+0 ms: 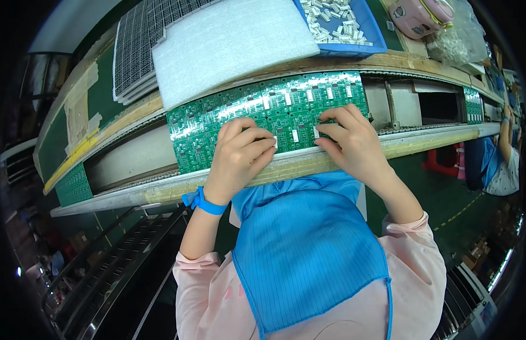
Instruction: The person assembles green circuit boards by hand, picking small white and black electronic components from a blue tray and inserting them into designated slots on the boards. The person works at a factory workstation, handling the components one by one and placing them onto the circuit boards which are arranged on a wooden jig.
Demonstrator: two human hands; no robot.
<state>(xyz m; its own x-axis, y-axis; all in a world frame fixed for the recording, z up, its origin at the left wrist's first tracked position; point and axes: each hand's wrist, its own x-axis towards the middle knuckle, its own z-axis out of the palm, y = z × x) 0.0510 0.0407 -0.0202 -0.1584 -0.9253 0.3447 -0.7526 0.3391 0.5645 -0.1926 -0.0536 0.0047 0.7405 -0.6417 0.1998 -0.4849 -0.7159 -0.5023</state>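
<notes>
A green circuit board panel [195, 133] lies in front of me on a rail track, with small white rectangular components [295, 136] standing on its right part. My left hand [240, 153] is over the panel's middle, its thumb and fingertips pinched on a small white component at the board surface. My right hand [353, 139] reaches in from the right, fingers curled, and its fingertips close on another white component [316, 132] against the board. A blue strap [209, 205] circles my left wrist.
Beyond the panel lies a white foam sheet [234, 45] beside stacked black grid trays [135, 51]. A blue bin [376, 39] holds many loose white components. More green panels sit on the track at left [73, 186] and right [473, 106]. Another person [504, 161] stands far right.
</notes>
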